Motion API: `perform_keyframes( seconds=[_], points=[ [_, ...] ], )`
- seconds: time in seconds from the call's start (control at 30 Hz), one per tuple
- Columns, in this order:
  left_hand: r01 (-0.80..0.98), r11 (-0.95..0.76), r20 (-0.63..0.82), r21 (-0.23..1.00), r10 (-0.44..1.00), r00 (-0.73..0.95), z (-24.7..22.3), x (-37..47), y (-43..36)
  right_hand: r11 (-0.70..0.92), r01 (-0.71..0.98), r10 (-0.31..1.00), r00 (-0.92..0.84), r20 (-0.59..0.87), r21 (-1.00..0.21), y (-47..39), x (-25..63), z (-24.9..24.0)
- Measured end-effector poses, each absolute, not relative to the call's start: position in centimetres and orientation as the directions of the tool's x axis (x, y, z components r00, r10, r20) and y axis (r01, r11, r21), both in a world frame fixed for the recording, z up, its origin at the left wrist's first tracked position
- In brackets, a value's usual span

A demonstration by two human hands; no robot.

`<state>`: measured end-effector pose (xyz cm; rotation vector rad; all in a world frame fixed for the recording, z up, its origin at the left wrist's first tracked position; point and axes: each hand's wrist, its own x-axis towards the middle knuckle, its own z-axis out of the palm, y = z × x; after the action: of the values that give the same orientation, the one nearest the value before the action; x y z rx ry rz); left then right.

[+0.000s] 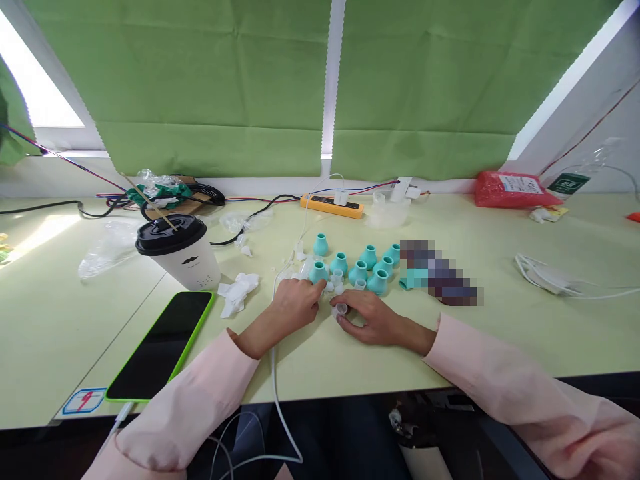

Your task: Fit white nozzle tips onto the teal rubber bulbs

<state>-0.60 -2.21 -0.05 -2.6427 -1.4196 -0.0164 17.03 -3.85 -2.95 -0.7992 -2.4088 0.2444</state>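
My right hand (373, 317) has its thumb and index finger around a small clear plastic cup (341, 309) on the table. My left hand (299, 301) is close by with its fingers curled. Its index fingertip is by a small teal bulb-shaped piece (318, 271) and some little whitish plastic parts (338, 289). Whatever its fingers pinch is too small to make out. Several more teal bulb-shaped pieces (359, 272) stand with their necks up beyond my hands. Another clear plastic cup (360, 285) is among them.
To the left are a lidded paper cup (193, 263), a phone (163, 347) and a crumpled tissue (239, 293). A white cable (274, 373) runs by my left wrist. Behind lie a yellow power strip (333, 207) and red package (515, 190). A white mask (550, 277) lies right.
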Motion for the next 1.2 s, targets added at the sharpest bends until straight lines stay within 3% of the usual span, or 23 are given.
perform_keyframes(
  seconds=[0.37,0.63,0.83,1.0,1.2],
  points=[
    [0.861,-0.502,0.131,-0.086,0.851,0.509,0.7,-0.3,-2.9,0.795,0.491,0.605,-0.597,0.527,-0.356,-4.1,16.9,-3.2],
    [0.851,-0.524,0.082,0.024,0.85,0.521,-0.3,-0.5,-2.3,0.634,0.448,0.769,-0.452,0.453,-0.63,-4.2,17.0,-3.4],
    [0.845,-0.534,0.068,0.033,0.844,0.532,-0.9,-0.5,-1.7,0.545,0.43,0.828,-0.412,0.381,-0.72,-4.1,17.1,-3.0],
    [0.801,-0.598,0.084,0.015,0.799,0.595,-0.6,-0.2,-1.9,0.447,0.302,0.853,-0.427,0.3,-0.842,-4.5,16.9,-2.7],
    [0.822,-0.57,0.084,0.007,0.819,0.567,-0.7,-0.2,-1.7,0.399,0.242,0.866,-0.417,0.276,-0.885,-4.5,16.6,-2.6]
  ],
)
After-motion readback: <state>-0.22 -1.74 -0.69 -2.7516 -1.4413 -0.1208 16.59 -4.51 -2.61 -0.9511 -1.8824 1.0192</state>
